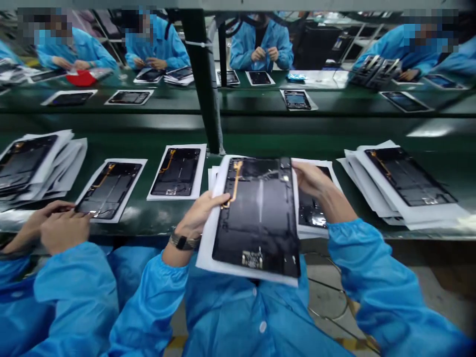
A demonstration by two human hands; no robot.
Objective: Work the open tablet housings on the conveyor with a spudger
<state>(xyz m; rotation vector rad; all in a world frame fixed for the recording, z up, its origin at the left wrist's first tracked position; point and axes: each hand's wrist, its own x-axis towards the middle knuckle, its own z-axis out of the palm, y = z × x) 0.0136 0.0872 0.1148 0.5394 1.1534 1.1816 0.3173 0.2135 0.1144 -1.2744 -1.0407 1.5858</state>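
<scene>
The black panel lies at three o'clock from the left hand, which is clamped on its edge and the white sheet beneath; the right hand holds its upper edge at two o'clock. The panel's six o'clock end overhangs the bench. Green surface shows at one o'clock, before a stack of panels near three.

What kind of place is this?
It looks like an electronics factory: many people wear matching blue coats, stacks of dark panels lie along green benches, and the left hand and right hand hold another panel.
</scene>
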